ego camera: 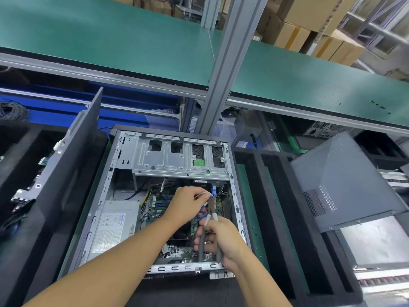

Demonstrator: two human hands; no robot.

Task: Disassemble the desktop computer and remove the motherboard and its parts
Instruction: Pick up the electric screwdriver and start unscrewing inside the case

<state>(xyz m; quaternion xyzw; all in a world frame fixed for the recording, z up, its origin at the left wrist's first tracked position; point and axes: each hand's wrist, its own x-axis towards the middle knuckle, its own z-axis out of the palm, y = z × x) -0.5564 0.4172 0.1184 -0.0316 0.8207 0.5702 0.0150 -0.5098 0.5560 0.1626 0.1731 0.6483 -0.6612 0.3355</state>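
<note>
An open desktop case [104, 191] lies on its side in front of me. Its green motherboard [158, 206] shows in the lower half, partly hidden by my arms. A grey power supply [115, 229] sits at the lower left, and a metal drive cage [177, 158] spans the top. My left hand [187, 204] pinches a bundle of thin wires [204, 196] beside a blue cable [213, 191]. My right hand [218, 238] grips the black handles of a pair of pliers [210, 220], whose jaws point up at those wires.
A black side panel [75, 165] stands on edge left of the case. Black foam trays [276, 218] lie to the right, with a grey perforated panel [340, 182] beyond them. A green shelf [110, 36] and an aluminium post [228, 58] rise behind.
</note>
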